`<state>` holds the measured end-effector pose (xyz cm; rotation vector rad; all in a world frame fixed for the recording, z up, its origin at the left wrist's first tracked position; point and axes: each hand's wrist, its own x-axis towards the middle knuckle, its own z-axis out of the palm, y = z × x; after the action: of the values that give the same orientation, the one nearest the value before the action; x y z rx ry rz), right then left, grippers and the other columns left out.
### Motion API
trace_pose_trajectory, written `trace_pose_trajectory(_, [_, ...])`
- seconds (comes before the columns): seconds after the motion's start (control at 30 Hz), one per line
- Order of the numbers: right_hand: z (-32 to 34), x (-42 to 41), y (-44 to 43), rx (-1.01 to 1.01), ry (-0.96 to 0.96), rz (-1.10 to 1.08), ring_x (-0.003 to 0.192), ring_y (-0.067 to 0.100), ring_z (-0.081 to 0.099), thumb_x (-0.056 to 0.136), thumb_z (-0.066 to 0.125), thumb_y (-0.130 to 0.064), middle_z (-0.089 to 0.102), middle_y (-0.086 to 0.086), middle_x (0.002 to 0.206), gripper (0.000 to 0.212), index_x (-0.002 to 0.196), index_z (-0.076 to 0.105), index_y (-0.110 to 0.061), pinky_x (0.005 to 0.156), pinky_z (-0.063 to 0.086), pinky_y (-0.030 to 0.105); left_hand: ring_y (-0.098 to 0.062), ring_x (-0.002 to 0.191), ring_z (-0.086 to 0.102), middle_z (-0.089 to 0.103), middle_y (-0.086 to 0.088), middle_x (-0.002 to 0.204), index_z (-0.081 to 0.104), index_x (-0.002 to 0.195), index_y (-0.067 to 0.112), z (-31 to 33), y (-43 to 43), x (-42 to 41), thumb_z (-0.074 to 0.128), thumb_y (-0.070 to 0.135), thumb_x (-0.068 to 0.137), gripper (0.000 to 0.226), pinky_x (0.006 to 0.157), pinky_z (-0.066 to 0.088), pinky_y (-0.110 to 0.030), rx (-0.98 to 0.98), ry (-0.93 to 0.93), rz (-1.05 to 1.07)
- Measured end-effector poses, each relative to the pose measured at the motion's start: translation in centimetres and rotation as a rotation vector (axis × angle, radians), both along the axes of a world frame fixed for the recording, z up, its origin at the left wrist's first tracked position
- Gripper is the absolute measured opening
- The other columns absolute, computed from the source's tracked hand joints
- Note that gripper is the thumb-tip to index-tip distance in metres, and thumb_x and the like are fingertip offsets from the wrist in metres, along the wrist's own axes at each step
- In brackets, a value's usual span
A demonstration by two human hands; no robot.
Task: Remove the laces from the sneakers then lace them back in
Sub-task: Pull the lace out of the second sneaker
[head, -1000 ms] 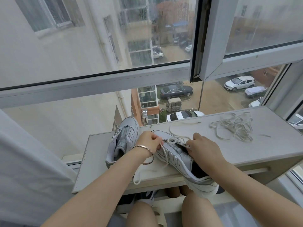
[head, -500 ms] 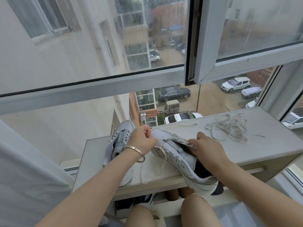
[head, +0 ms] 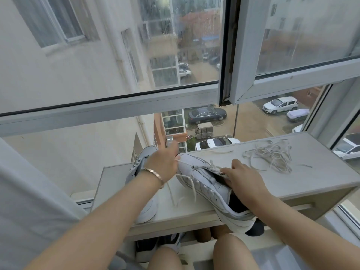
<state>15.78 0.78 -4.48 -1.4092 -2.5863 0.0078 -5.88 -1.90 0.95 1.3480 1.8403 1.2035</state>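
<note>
Where a sneaker [head: 206, 184] lies, pale shelf [head: 321, 152], window [head: 116, 106]

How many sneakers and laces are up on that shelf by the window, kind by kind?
sneakers: 2 (held sneaker, second sneaker)
loose lace tangle: 1
threaded lace, in the held sneaker: 1
Total: 4

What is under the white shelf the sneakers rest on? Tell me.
Under the shelf, a dark shoe and two brownish rounded things show in the gap. The shelf top and the person's knees cover the rest, so nothing deeper in can be seen.
</note>
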Motion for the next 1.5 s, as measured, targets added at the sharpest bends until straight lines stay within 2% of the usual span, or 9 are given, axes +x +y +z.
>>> trace_pose_trajectory(0.1, [0.0, 0.0, -0.1, -0.01, -0.007, 0.004, 0.037, 0.021, 0.044, 0.038, 0.091, -0.008, 0.026, -0.001, 0.062, 0.034, 0.058, 0.065, -0.018, 0.041, -0.002, 0.016, -0.021, 0.04, 0.044, 0.042, 0.001, 0.048, 0.035, 0.079, 0.014, 0.5, 0.4, -0.8, 0.071, 0.006, 0.07, 0.038, 0.037, 0.03, -0.022, -0.048, 0.306, -0.111])
trace_pose_trajectory(0.3, [0.4, -0.6, -0.6, -0.051, -0.112, -0.067, 0.094, 0.026, 0.052, 0.095, 0.044, -0.019, 0.031, 0.002, 0.091, 0.022, 0.11, 0.059, -0.015, 0.059, 0.032, 0.028, -0.01, 0.027, 0.025, 0.027, 0.004, 0.038, 0.044, 0.064, 0.017, -1.4, -0.7, 1.4, 0.058, 0.025, 0.09, 0.031, 0.035, 0.03, -0.015, -0.259, -0.823, 0.275])
trace_pose_trajectory(0.53, [0.4, -0.4, 0.0, -0.143, -0.065, -0.118, 0.095, 0.026, 0.054, 0.097, 0.041, -0.029, 0.033, 0.002, 0.091, 0.029, 0.118, 0.059, -0.021, 0.063, 0.034, 0.027, -0.023, 0.043, 0.036, 0.016, 0.013, 0.047, 0.024, 0.055, 0.017, -0.2, -2.6, -2.2, 0.066, 0.03, 0.083, 0.052, 0.047, 0.025, -0.023, 0.054, 0.802, 0.078])
trace_pose_trajectory(0.6, [0.3, -0.2, 0.1, -0.158, -0.059, -0.113, 0.096, 0.025, 0.054, 0.097, 0.041, -0.029, 0.032, 0.001, 0.091, 0.029, 0.12, 0.059, -0.023, 0.063, 0.034, 0.027, -0.022, 0.044, 0.039, 0.024, 0.008, 0.046, 0.029, 0.055, 0.016, -0.1, -2.7, -2.0, 0.066, 0.033, 0.083, 0.05, 0.048, 0.031, -0.027, -0.033, 0.569, 0.117])
trace_pose_trajectory(0.73, [0.4, -0.7, 0.3, -0.14, -0.071, -0.132, 0.096, 0.026, 0.055, 0.097, 0.041, -0.025, 0.038, 0.004, 0.095, 0.028, 0.117, 0.059, -0.019, 0.063, 0.036, 0.028, -0.008, 0.026, 0.023, 0.023, 0.004, 0.037, 0.035, 0.053, 0.016, 0.1, -2.6, -0.4, 0.055, 0.026, 0.091, 0.044, 0.034, 0.037, -0.019, -0.161, -0.81, 0.247])
trace_pose_trajectory(0.97, [0.6, -0.9, -0.1, -0.145, -0.1, -0.137, 0.097, 0.026, 0.055, 0.098, 0.04, -0.026, 0.042, 0.004, 0.099, 0.028, 0.116, 0.059, -0.018, 0.065, 0.039, 0.029, -0.027, 0.064, 0.042, 0.042, -0.005, 0.058, 0.034, 0.06, 0.012, 1.5, -3.2, -5.2, 0.06, 0.037, 0.085, 0.044, 0.059, 0.029, -0.028, -0.132, 0.723, 0.238])
trace_pose_trajectory(1.1, [0.8, -1.4, -0.3, -0.213, -0.155, -0.227, 0.099, 0.029, 0.056, 0.097, 0.037, -0.019, 0.046, 0.009, 0.101, 0.025, 0.108, 0.056, -0.009, 0.066, 0.035, 0.029, -0.029, 0.087, 0.051, 0.053, -0.011, 0.09, 0.047, 0.091, 0.011, 0.9, -2.7, -1.9, 0.056, 0.018, 0.083, 0.014, 0.07, 0.037, -0.03, -0.142, 0.507, 0.179])
trace_pose_trajectory(1.27, [2.1, -1.8, -1.6, -0.512, -0.052, -0.239, 0.092, 0.028, 0.055, 0.094, 0.04, -0.02, 0.055, 0.007, 0.086, 0.03, 0.065, 0.037, -0.016, 0.072, 0.04, 0.029, -0.021, 0.124, 0.033, 0.032, -0.008, 0.134, 0.031, 0.135, 0.013, -1.1, -3.3, 3.5, 0.053, 0.039, 0.087, 0.059, 0.101, 0.032, -0.032, -0.277, 0.518, 0.002])
trace_pose_trajectory(1.5, [4.0, -2.3, -0.5, -0.347, -0.008, -0.227, 0.078, 0.022, 0.057, 0.093, 0.042, -0.045, 0.057, 0.003, 0.079, 0.038, 0.077, 0.059, -0.014, 0.059, 0.039, 0.026, -0.027, 0.079, 0.056, 0.051, -0.001, 0.068, 0.053, 0.069, 0.014, -3.4, -4.1, 5.3, 0.051, 0.025, 0.085, 0.02, 0.065, 0.041, -0.028, -0.361, 0.416, -0.141])
